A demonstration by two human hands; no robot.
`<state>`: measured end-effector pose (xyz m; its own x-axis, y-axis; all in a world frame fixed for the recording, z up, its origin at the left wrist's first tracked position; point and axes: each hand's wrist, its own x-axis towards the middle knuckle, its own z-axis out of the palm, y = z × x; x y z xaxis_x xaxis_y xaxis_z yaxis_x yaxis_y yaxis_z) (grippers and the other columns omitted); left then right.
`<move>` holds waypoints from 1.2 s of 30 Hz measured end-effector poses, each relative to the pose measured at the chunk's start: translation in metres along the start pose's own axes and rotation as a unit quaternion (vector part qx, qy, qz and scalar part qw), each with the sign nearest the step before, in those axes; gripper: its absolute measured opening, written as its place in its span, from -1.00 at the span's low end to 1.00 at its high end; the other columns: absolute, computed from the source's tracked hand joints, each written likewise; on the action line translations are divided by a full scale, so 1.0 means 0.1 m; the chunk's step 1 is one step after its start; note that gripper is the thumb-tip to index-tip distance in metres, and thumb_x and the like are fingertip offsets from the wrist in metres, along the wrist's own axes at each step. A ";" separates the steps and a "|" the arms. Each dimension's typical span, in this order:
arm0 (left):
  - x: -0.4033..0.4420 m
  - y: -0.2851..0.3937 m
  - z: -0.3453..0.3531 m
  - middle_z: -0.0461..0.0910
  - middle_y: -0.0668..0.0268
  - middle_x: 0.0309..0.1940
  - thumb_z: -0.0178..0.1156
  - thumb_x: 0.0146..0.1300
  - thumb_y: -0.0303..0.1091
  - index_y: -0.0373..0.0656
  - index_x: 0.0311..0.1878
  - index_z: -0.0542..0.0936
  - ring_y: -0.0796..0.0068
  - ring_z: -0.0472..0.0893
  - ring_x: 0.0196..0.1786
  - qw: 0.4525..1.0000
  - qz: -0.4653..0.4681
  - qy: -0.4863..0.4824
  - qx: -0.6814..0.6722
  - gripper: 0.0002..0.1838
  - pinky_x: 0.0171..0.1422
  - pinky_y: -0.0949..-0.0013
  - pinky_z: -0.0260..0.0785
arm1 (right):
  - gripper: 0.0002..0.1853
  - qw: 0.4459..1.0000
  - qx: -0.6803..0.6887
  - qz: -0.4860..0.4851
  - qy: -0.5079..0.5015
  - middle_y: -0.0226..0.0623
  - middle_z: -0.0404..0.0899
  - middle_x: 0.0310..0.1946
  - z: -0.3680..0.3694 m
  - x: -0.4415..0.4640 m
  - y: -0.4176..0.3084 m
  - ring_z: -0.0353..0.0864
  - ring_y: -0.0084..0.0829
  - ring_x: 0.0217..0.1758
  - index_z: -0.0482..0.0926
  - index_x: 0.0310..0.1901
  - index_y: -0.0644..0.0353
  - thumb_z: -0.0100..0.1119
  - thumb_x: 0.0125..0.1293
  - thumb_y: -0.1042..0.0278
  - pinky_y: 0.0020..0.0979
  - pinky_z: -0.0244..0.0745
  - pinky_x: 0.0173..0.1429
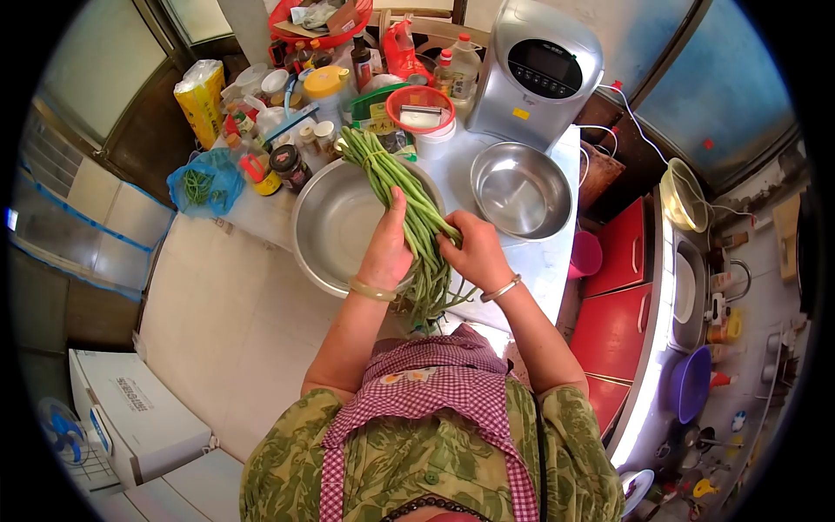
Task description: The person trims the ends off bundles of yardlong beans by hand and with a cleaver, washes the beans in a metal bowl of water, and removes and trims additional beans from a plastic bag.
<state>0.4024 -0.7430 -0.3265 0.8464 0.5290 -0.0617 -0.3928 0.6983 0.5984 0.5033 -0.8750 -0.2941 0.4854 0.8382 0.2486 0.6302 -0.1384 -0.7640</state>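
Observation:
A thick bundle of long green beans [402, 193] slants across the middle of the view, with a band round its upper end. My left hand [388, 248] grips it from the left, thumb up and fingers mostly hidden behind the beans. On the other side, my right hand [477, 254] is closed on the beans lower down, its fingers bent against the strands. Loose bean ends hang below, near the apron. Partly under the bundle and my left hand stands a wide metal basin [335, 217] on the table. A smaller steel bowl [522, 191] sits right of my right hand.
Bottles, jars and a red basket [421, 106] crowd the back of the table, beside a silver appliance [537, 74]. A blue bag of greens [205, 183] lies at the left corner. Red cabinets [614, 326] and a sink counter stand right.

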 end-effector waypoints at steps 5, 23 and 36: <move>-0.04 -0.05 -0.02 0.53 0.34 0.01 0.03 0.44 0.04 -0.18 0.20 0.41 0.45 0.53 0.08 1.000 -0.010 0.008 -0.001 -0.50 0.23 0.31 0.38 | -0.83 0.994 -0.101 -0.026 0.017 -0.04 0.53 -0.36 0.06 -0.07 0.08 0.56 0.02 -0.26 0.51 -0.23 0.23 0.14 0.14 0.41 -0.07 0.45 -0.20; -0.08 0.24 -0.16 0.58 0.30 -0.10 0.29 0.26 0.04 -0.23 0.15 0.50 0.41 0.58 -0.05 0.997 0.012 0.078 -0.021 -0.42 0.10 0.26 0.48 | -0.82 0.892 0.370 0.257 -0.017 -0.35 0.51 -0.45 -0.63 -0.66 0.79 0.42 -0.54 -0.54 0.54 -0.11 0.26 0.03 0.40 0.35 -0.50 0.37 -0.38; -0.04 -0.20 0.19 0.51 0.37 -0.14 0.04 0.36 0.24 -0.10 0.09 0.45 0.51 0.52 -0.10 0.998 0.001 0.055 -0.005 -0.43 0.02 0.31 0.45 | -0.76 0.981 0.155 0.070 0.098 -0.19 0.57 -0.46 0.22 -0.35 -0.10 0.56 -0.35 -0.44 0.59 -0.19 0.29 0.35 0.11 0.44 -0.41 0.46 -0.27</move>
<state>0.4138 -0.7688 -0.3229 0.8009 0.5802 -0.1480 -0.3989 0.7013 0.5907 0.4668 -0.8915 -0.3087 0.6806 0.7006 0.2142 0.3494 -0.0535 -0.9354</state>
